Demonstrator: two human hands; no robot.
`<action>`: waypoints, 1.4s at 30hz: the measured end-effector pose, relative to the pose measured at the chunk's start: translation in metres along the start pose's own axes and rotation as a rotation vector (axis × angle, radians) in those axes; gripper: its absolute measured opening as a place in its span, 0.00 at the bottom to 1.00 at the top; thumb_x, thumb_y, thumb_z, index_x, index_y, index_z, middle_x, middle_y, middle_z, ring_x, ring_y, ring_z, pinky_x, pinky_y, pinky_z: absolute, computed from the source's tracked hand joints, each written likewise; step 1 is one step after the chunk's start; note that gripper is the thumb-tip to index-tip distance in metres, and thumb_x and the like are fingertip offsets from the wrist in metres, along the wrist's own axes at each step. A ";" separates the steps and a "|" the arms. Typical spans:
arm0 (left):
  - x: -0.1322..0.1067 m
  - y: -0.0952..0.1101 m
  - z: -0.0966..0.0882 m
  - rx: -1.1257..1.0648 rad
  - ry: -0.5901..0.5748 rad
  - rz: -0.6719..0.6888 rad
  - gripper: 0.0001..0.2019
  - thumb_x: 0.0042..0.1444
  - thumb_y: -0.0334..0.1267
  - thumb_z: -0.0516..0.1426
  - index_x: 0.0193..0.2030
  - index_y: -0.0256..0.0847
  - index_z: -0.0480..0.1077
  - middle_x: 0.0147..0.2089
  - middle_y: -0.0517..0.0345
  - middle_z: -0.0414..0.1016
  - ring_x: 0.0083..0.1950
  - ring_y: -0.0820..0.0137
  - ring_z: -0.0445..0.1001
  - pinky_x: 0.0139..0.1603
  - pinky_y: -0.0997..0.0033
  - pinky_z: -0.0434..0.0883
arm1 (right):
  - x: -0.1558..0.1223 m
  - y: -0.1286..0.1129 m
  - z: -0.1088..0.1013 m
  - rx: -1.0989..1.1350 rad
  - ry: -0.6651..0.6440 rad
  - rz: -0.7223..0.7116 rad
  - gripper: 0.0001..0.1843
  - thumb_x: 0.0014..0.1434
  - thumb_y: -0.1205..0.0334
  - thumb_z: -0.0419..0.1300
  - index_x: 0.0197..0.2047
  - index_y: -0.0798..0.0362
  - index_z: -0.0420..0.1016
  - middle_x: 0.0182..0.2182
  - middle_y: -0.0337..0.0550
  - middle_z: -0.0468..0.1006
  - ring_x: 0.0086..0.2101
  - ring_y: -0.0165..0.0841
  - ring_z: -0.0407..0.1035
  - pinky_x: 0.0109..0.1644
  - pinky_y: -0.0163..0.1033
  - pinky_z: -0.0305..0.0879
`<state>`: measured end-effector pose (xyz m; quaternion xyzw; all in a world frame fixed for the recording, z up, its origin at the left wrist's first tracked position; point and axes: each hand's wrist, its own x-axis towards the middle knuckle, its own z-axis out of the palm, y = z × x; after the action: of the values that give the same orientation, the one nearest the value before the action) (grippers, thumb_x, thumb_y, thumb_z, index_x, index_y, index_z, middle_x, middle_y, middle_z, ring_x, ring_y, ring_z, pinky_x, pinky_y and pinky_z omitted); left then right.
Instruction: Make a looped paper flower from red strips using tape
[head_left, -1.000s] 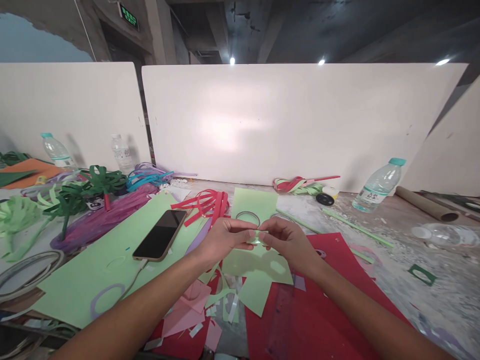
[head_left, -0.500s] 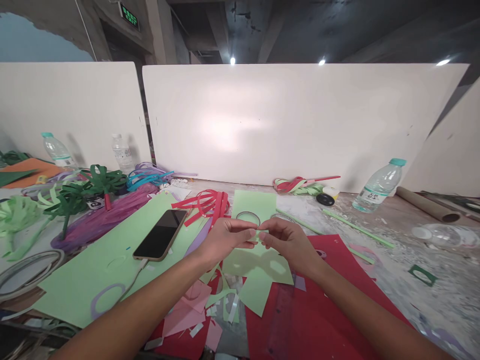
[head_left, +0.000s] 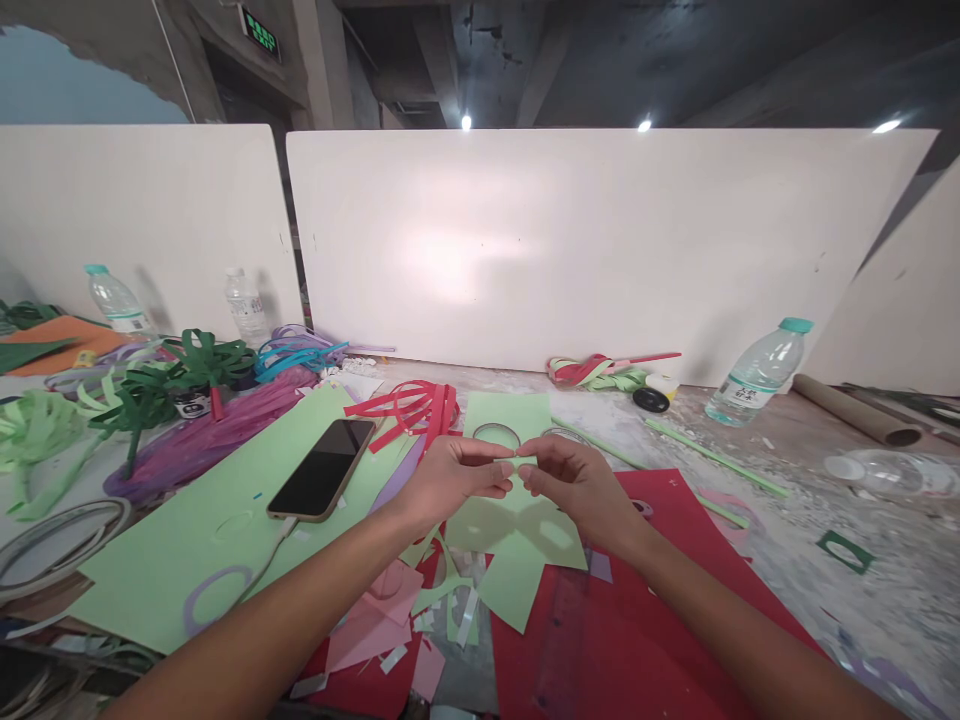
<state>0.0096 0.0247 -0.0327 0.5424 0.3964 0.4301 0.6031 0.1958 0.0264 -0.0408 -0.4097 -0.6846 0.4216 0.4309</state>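
Between the fingertips of both hands is a small piece of light green paper (head_left: 524,462). My left hand (head_left: 461,472) pinches its left end, thumb and forefinger closed. At the other end, my right hand (head_left: 570,478) pinches it the same way, so the fingertips nearly meet. Much of the piece is hidden by the fingers. Below the hands lie light green paper sheets (head_left: 517,585), with the hands' shadow on them. Just behind the fingers sits a tape roll (head_left: 496,434), partly covered.
A phone (head_left: 321,470) with a cable rests on a green sheet at left. Red paper (head_left: 637,620) lies under my right forearm. Red strips (head_left: 435,405), a water bottle (head_left: 761,372), a cardboard tube (head_left: 855,408) and paper scraps (head_left: 375,630) surround the hands. A white panel (head_left: 600,250) stands behind.
Both hands stay in nearly the same place. The green piece between the fingertips has shifted slightly; everything on the table lies as before.
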 end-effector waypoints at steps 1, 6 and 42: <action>0.000 0.000 0.000 0.012 0.005 0.011 0.16 0.43 0.42 0.67 0.39 0.37 0.78 0.27 0.57 0.77 0.32 0.70 0.76 0.41 0.66 0.76 | 0.000 0.000 0.000 0.005 -0.009 0.016 0.14 0.54 0.52 0.62 0.40 0.51 0.73 0.22 0.35 0.64 0.24 0.28 0.59 0.25 0.34 0.55; -0.002 0.003 0.004 0.055 0.008 0.025 0.15 0.45 0.42 0.66 0.39 0.37 0.78 0.28 0.57 0.77 0.32 0.71 0.75 0.40 0.69 0.75 | 0.000 0.000 0.001 0.012 -0.004 0.037 0.14 0.54 0.52 0.62 0.39 0.52 0.74 0.23 0.36 0.67 0.24 0.29 0.60 0.25 0.34 0.55; 0.001 -0.001 0.001 -0.022 -0.151 0.001 0.16 0.47 0.49 0.63 0.35 0.36 0.78 0.33 0.53 0.75 0.36 0.70 0.73 0.43 0.68 0.73 | -0.008 -0.011 0.001 -0.266 0.205 -0.249 0.08 0.55 0.55 0.62 0.36 0.48 0.78 0.24 0.41 0.74 0.27 0.34 0.67 0.30 0.38 0.63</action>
<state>0.0112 0.0248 -0.0332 0.5668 0.3449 0.3926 0.6369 0.1950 0.0159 -0.0330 -0.4161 -0.7320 0.2272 0.4894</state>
